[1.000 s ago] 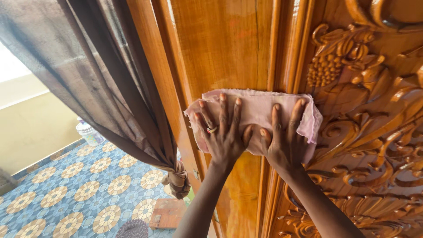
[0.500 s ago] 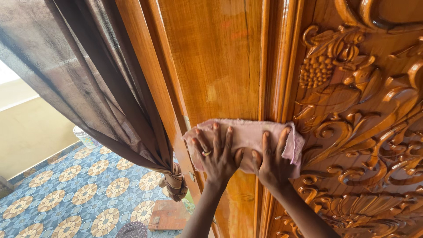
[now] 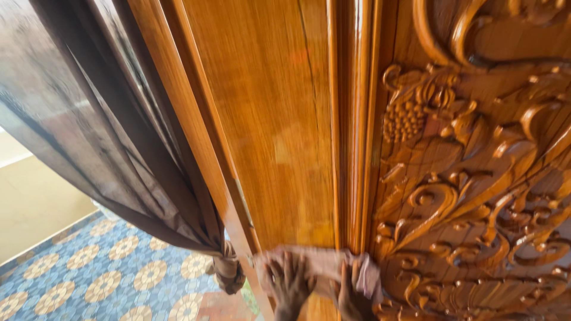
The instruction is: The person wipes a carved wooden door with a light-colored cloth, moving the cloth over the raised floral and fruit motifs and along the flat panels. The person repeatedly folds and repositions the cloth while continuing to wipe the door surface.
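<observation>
**Both palms pressing a pink cloth low on a varnished door**

The left hand (image 3: 289,284) and right hand (image 3: 352,291) lie side by side, fingers spread flat, pinning a pale pink cloth (image 3: 324,266) against the glossy wooden door (image 3: 279,131). Neither hand grips it; both press it to the wood. The step in hand looks like a wiping stroke along the smooth plank and its ribbed moulding (image 3: 352,119), just above the fingers. Carrying on likely calls for even pressure from both palms so the cloth does not bunch. Right of the right hand begins the carved grape-and-scroll panel (image 3: 476,178); left of the left hand hangs a tied brown curtain (image 3: 119,131) over patterned floor tiles (image 3: 113,279). Motion blur smears the hands, and the frame edge cuts off both wrists.
</observation>
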